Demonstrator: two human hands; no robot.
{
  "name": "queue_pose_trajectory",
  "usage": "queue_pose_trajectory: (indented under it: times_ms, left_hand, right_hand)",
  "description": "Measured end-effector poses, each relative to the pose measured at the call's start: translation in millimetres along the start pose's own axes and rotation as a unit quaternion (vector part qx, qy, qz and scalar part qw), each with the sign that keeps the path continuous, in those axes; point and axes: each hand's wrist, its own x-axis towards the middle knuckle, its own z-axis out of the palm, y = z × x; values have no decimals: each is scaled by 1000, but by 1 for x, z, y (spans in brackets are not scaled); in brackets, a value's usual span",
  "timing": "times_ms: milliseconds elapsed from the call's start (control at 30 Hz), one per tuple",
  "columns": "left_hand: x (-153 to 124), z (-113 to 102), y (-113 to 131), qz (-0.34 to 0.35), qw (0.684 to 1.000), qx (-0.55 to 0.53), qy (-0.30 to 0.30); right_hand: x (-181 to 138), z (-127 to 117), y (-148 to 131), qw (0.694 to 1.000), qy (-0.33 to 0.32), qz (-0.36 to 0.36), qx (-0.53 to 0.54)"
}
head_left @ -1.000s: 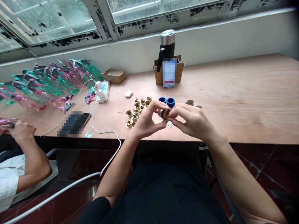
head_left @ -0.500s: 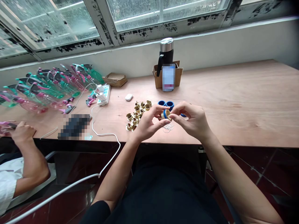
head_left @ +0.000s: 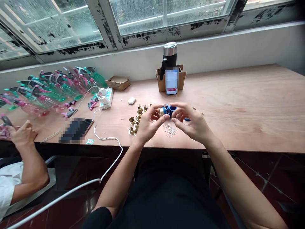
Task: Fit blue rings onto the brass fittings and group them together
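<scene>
Between my hands, a brass-lined blue ring (head_left: 163, 110) sits in the fingertips of my left hand (head_left: 150, 124). My right hand (head_left: 191, 122) pinches a blue ring (head_left: 172, 111) right beside it, and I cannot tell whether the two are joined. A loose pile of small brass cups (head_left: 134, 123) lies left of my left hand. Thin wire rings (head_left: 170, 130) lie on the plywood table (head_left: 238, 108) just below my hands. A small blue piece (head_left: 187, 119) shows under my right hand.
A co-worker's hand (head_left: 23, 133) holds a pink item at the left. Pink and green plastic items (head_left: 45, 90), a power strip (head_left: 106, 98), a white cable and a phone (head_left: 76, 130) lie left. A thermos (head_left: 169, 54) stands behind a cardboard box (head_left: 171, 78).
My hands have moved farther across the table, bringing the brass-lined ring against the blue ring. The wire rings now show fully below them, and the view has tilted slightly downward.
</scene>
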Motion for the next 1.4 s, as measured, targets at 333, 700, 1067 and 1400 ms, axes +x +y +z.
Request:
queue_pose_trajectory:
  times_ms: [333,700,1067,1400]
  left_hand:
    - [-1,4,-2,43,980,193,-18]
    - [-1,7,-10,79,962,260,-31]
    - [6,-33,-41,-42,904,422,55]
    - [2,-31,-49,-75,876,472,-64]
  right_hand:
    - [-1,3,6,989,-53,-8,-139]
    - [1,-24,15,991,-29,119,-63]
    - [-18,-102,35,937,-145,255,-191]
    - [-15,-91,42,922,-152,289,-210]
